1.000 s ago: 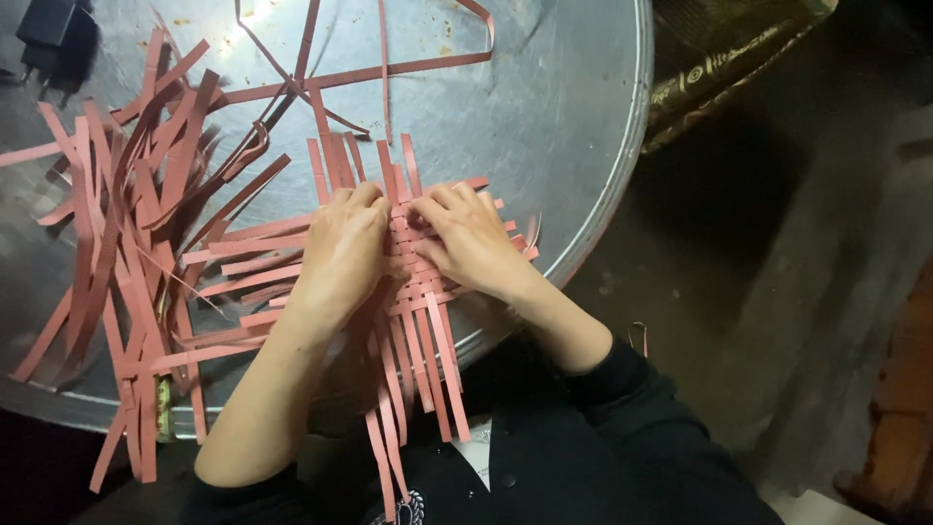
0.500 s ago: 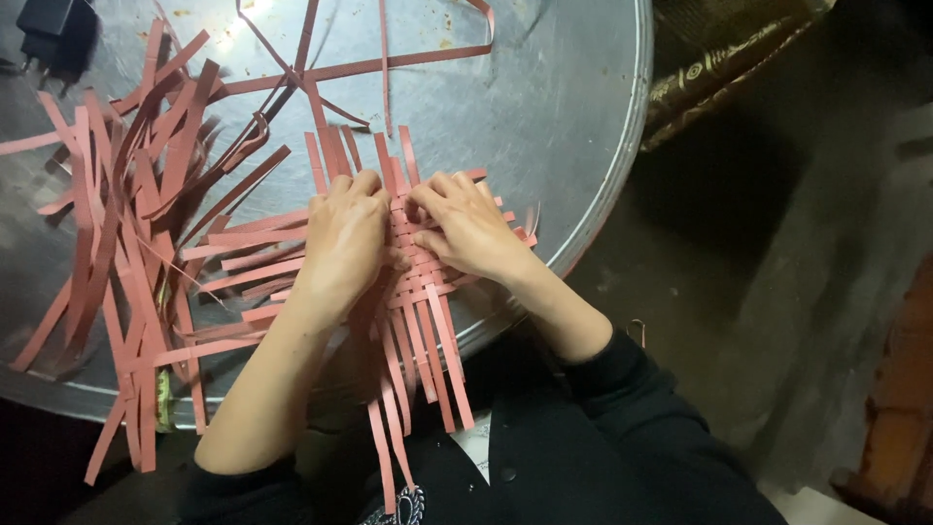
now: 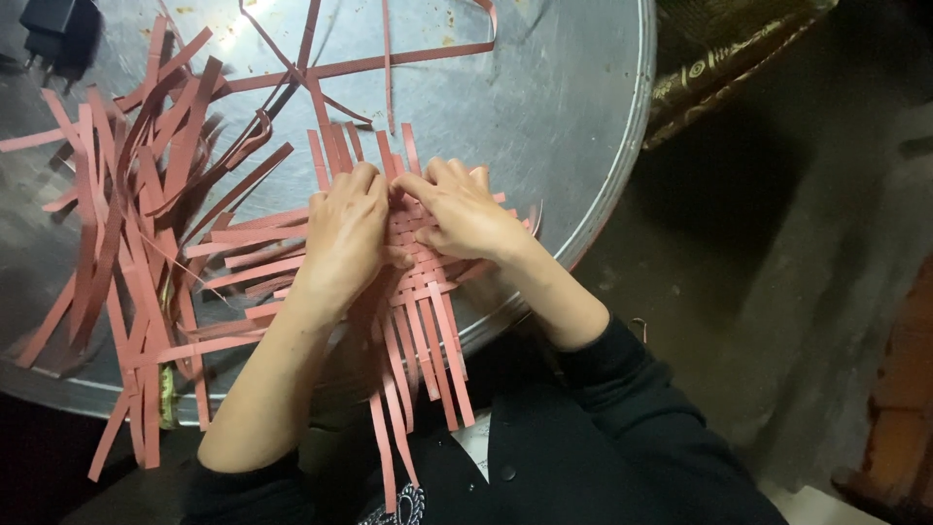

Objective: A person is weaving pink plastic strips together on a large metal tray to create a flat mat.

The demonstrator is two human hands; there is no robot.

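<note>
From my head camera: both my hands lie flat, side by side, on a woven mat of pink paper strips (image 3: 418,267) at the near edge of the round metal bench (image 3: 583,117). Left hand (image 3: 345,238) and right hand (image 3: 466,214) have fingers spread and pressing, not gripping. One loose pile of strips (image 3: 126,224) lies to the left — too many to count — and one black charger (image 3: 58,29) in the far-left corner.

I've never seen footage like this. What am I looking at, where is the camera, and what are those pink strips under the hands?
There is no machine here: a person works with two bare hands, filmed by a camera on their head looking down. The left hand and right hand press flat on a woven mat of pink strips, gripping nothing. It lies on a round metal tray. A pile of loose pink strips lies to the left, and a black charger sits at the far corner.
</note>
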